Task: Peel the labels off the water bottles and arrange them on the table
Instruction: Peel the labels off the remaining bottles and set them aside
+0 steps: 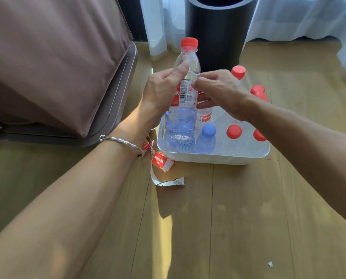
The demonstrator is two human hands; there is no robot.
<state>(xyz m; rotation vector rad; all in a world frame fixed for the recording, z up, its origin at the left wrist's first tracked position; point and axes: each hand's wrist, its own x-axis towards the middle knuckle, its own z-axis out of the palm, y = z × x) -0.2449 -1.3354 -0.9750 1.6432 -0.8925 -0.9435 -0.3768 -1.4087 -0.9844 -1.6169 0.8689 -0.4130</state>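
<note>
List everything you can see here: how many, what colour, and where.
held bottle: one, clear, red cap, upright above bin
label: one, red-white, around held bottle
bin: one, white, on wooden surface
red-capped bottles: at least five, clear, in or just behind bin
blue bottle: one, blue cap, bin front
peeled labels: several, red-white, left of bin
cylinder: one, black, behind bin
cover: one, brown, far left
curtains: white, background
bracelet: one, silver, left wrist
left hand: grips held bottle
right hand: fingers pinch label

Six red caps [234, 131], one blue cap [208, 129], one bin [208, 159].
</note>
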